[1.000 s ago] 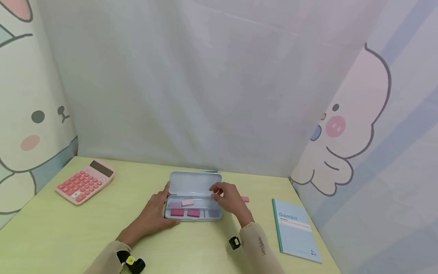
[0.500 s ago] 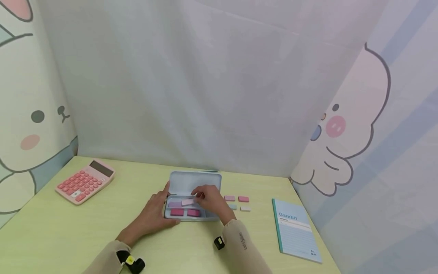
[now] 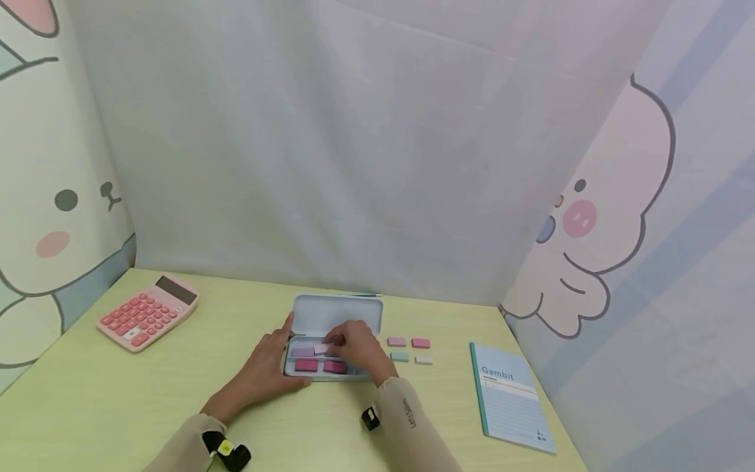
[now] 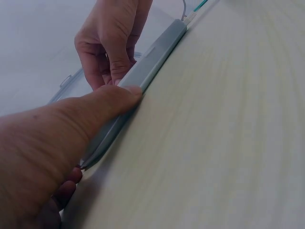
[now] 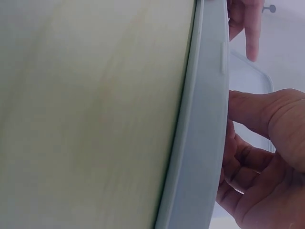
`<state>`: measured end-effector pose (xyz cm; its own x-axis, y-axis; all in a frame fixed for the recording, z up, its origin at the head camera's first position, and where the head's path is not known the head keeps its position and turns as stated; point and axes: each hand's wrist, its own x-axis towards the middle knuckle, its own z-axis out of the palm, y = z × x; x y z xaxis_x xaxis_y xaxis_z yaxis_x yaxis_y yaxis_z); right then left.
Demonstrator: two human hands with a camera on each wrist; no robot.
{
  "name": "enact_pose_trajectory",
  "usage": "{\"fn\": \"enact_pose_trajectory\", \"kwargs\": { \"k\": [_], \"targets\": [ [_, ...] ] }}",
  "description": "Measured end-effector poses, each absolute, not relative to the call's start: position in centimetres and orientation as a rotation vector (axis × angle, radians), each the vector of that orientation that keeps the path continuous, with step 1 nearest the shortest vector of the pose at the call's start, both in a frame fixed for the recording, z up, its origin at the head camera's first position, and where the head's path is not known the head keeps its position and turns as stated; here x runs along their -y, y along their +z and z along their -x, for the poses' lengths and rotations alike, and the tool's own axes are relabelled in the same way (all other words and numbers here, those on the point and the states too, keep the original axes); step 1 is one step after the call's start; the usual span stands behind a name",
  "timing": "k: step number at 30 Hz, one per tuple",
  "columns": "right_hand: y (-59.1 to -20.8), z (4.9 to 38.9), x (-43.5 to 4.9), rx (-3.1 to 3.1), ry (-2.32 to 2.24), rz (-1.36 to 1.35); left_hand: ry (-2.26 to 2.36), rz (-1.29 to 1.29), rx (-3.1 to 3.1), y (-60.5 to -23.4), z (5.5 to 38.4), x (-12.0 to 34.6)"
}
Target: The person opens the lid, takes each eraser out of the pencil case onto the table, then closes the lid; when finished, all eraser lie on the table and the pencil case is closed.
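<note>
An open pale blue-grey hinged case (image 3: pixel 337 314) stands on the table, its lid tipped back. My left hand (image 3: pixel 265 370) grips its left end, thumb along the front wall and fingers round the side. Inside, a lilac block (image 3: pixel 303 353) and a light pink eraser-like block (image 3: pixel 321 349) lie in the back row. Two deep pink blocks (image 3: pixel 306 365) sit in the front row. My right hand (image 3: pixel 356 346) reaches over the case, thumb and fingertips pinching the right end of the light pink block. In the right wrist view the case's front wall (image 5: pixel 202 119) hides those fingertips.
Right of the case lie a lilac-pink block (image 3: pixel 397 341), a pink block (image 3: pixel 421 343), a pale green block (image 3: pixel 400 356) and a whitish block (image 3: pixel 423 360). A notebook (image 3: pixel 512 396) is farther right, a pink calculator (image 3: pixel 149 313) far left. A thin teal stick (image 3: pixel 366 294) lies behind the lid.
My right hand has moved left from the case's right end to the light pink block, uncovering the blocks on the table at right. My left hand has stayed on the case.
</note>
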<state>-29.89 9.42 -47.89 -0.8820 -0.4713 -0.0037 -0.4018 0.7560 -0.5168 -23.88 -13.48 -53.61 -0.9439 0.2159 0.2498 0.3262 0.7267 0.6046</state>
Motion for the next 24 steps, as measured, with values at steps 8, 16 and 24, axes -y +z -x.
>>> {"fn": "enact_pose_trajectory", "kwargs": {
  "k": [8,16,24],
  "targets": [
    [-47.8,30.0,-9.0,-2.848,-0.733,0.683,-1.014,0.444,2.759,-53.6,24.0,13.4],
    [-48.2,29.8,-9.9,-2.878,-0.773,0.751,-1.019,0.448,2.745,-53.8,24.1,13.4],
    [-47.6,28.9,-12.4,-2.862,-0.938,0.787,-1.018,0.444,2.749,-54.0,24.1,13.5]
  ]
}}
